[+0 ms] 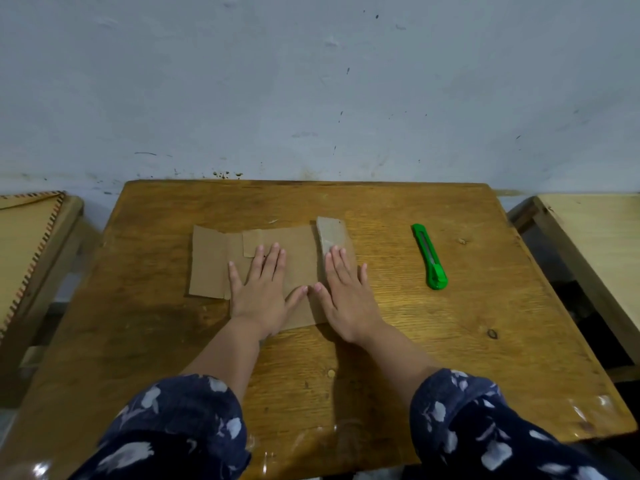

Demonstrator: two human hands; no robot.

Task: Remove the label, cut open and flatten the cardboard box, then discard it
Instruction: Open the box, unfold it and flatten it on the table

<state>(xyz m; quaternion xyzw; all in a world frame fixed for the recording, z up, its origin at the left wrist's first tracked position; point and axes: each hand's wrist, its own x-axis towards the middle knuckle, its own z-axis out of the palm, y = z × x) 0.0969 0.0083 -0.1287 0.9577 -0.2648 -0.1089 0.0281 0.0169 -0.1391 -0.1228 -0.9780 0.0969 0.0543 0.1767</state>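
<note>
While both palms press flat, 1 opened cardboard box (pixel 277 244) lies spread at the middle of the frame on 1 wooden table (pixel 450 323). The left hand (pixel 260 289) has its fingers spread on the brown panel; the right hand (pixel 346 292), also spread, rests on the box's right edge, just below 1 grey flap (pixel 332 233) that tilts upward. To the right of centre, well apart, lies 1 green utility knife (pixel 429 256). 2 floral sleeves (pixel 180 427) fill the bottom.

Scuffed pale wall (pixel 311 81) behind worn wooden table (pixel 381 358).
</note>
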